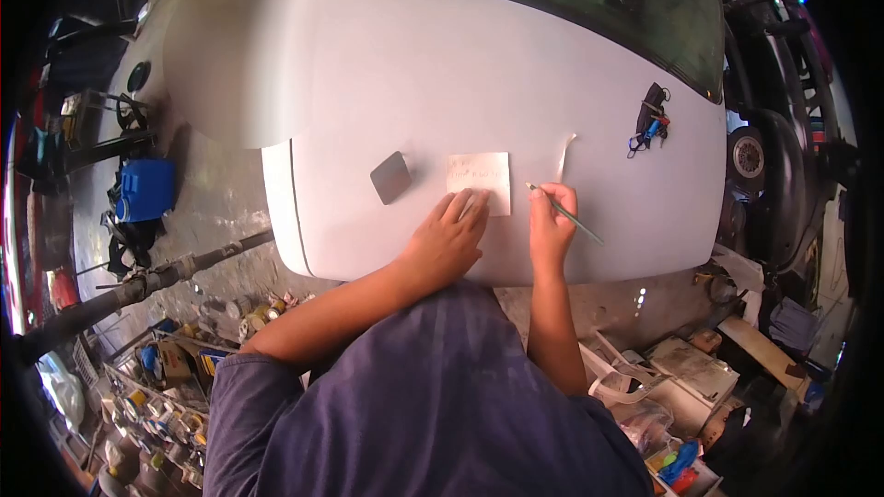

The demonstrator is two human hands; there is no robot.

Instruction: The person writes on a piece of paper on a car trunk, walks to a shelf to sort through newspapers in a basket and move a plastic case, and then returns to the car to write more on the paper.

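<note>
Left hand (448,241) pins note (480,180); writing illegible.

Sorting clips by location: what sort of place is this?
Probably a car repair workshop: a white car hood serves as a desk, a wheel stands to the right, and small cans crowd the floor.

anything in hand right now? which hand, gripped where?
Right hand pinches a thin green pencil-like stick near its upper end; the shaft trails out past the hand. Left hand grips nothing, lying flat on a small cream paper note.
</note>
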